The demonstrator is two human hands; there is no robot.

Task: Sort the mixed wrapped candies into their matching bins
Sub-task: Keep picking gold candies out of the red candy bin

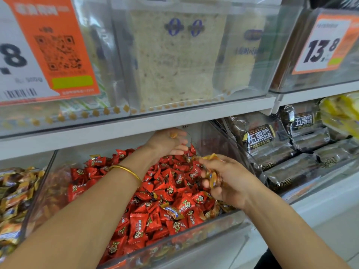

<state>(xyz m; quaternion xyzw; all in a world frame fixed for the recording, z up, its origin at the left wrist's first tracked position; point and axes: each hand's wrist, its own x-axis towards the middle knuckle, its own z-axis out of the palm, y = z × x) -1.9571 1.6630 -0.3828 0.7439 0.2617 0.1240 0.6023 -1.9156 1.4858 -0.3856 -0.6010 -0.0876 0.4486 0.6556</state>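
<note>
Over the bin of red candies, the left hand pinches one gold candy while the right hand curls its fingers round several gold candies, an overfull hold that could spill them back among the reds.

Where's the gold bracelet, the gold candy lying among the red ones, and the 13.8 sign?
Thin gold bangle [126, 170]: head view, band over wrist.
Gold-wrapped candy with blue label [172, 210]: head view, wrapper's middle.
White-and-orange 13.8 price tag [320, 51]: head view, black digits.
</note>
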